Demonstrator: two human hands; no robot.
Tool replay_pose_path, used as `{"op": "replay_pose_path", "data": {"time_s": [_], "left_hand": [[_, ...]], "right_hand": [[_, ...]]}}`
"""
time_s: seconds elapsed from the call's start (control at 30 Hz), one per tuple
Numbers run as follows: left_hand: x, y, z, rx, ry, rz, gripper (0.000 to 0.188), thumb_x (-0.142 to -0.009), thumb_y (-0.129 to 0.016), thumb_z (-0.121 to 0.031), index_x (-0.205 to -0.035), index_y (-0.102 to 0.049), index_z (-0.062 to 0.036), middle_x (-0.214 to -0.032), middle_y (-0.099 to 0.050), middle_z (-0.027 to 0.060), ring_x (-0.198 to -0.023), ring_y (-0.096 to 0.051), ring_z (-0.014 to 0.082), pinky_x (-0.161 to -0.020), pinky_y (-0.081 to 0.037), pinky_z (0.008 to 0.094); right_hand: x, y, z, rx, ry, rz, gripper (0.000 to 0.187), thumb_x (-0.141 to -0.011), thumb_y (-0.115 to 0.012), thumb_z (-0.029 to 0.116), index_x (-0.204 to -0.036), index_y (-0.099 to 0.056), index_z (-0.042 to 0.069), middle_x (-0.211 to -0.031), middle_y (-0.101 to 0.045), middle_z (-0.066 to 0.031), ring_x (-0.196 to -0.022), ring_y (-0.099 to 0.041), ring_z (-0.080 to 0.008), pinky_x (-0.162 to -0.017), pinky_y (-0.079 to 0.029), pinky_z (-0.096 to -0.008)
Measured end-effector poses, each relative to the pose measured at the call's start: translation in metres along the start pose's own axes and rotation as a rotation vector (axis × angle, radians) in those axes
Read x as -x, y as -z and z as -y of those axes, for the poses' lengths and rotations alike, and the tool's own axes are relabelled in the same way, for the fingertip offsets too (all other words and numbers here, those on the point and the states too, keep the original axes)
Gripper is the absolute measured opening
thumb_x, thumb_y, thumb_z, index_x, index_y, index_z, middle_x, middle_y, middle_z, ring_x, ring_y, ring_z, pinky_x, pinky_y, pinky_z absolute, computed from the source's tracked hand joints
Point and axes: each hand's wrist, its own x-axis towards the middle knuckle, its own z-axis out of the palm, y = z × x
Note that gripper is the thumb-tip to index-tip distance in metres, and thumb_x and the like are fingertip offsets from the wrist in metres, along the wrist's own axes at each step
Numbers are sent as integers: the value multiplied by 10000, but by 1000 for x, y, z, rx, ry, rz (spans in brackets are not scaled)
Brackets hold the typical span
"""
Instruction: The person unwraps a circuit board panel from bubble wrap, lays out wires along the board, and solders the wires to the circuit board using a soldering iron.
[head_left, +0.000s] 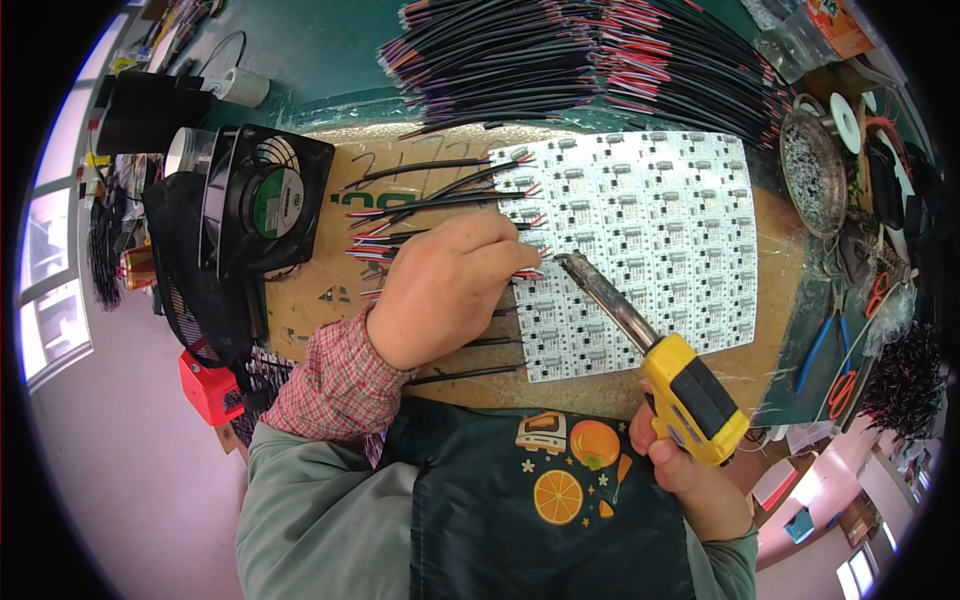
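While the left hand (445, 290) pinches a thin black cable (520, 273) at the left edge of the white circuit board panel (640, 240), the right hand (690, 470) grips a yellow soldering iron (660, 355), its tip just beside the pinched cable end, above the worktop (330, 290).

fan (262, 200) and wire bundles (590, 60) hem the open circuit panel (660, 230).

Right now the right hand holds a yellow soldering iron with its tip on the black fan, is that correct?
Not quite. The right hand does hold the yellow soldering iron, but its tip rests at the white circuit board panel, not the black fan. The head view shows it.
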Motion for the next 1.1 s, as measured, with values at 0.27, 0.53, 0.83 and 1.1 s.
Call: {"op": "replay_pose_path", "data": {"time_s": [0.27,0.53,0.83,1.1], "left_hand": [[0,0,0,-10,2,12,288,-705,-630,70,-934,-679,-99,-908,-607,79,-836,-624,281,-702,-519,359],[-1,1,-1,-14,-6,5,298,-701,-635,67,-939,-681,-106,-909,-608,74,-840,-626,279,-704,-522,358],[0,7,-7,77,32,16,242,-738,-665,21,-966,-660,-58,-979,-613,110,-941,-614,293,-818,-504,366],[4,10,-13,28,24,-53,189,-800,-690,-29,-983,-643,-31,-997,-622,130,-911,-616,297,-783,-499,365]], "right_hand": [[4,3,-7,82,-35,41,608,-806,-754,367,-1211,-476,9,-705,-468,0,-619,-448,-98,-544,-382,-246],[4,2,-8,73,43,4,735,-791,-774,383,-1326,-433,12,-722,-478,-5,-623,-455,-104,-552,-392,-251],[-1,1,-5,-60,45,11,825,-774,-786,424,-1376,-395,16,-712,-469,-14,-612,-453,-117,-558,-400,-258],[-3,0,-5,-108,72,15,833,-780,-782,430,-1396,-391,29,-708,-459,-10,-612,-446,-114,-563,-398,-255]]}}
